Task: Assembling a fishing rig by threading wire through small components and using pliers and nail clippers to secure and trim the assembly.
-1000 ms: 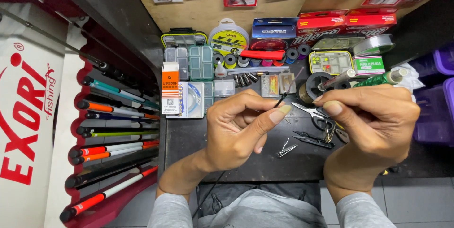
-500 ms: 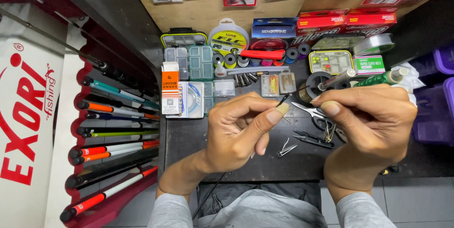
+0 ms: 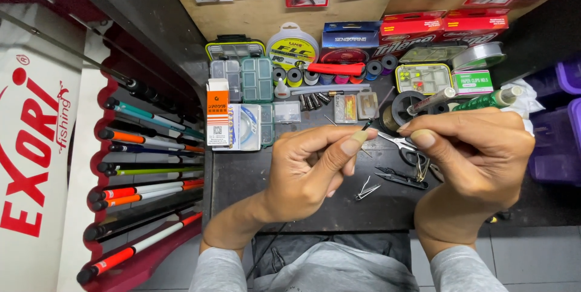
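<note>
Hands meet above a dark work mat (image 3: 302,189): the left hand (image 3: 308,168) pinches a small dark tackle piece (image 3: 367,125) between thumb and forefinger, while the right hand (image 3: 478,156) is closed around a slim grey rod (image 3: 431,101) and a green-wrapped one (image 3: 487,99). Fine fitting work appears under way, apparently with thin line too faint to confirm. Scissors (image 3: 402,142) and a small clip (image 3: 367,188) lie just below, so the next move would call for steady fingertip alignment.

Hands: left hand (image 3: 308,171) and right hand (image 3: 478,165) both bare, no gloves, rings or watch in view.
Nails: thumbnails long, rounded at the tips.
Sleeves: light grey long sleeves (image 3: 221,271), soft knit, cuffs ending at the wrists.
Trousers: dark grey cloth (image 3: 327,249) showing between the forearms.
</note>
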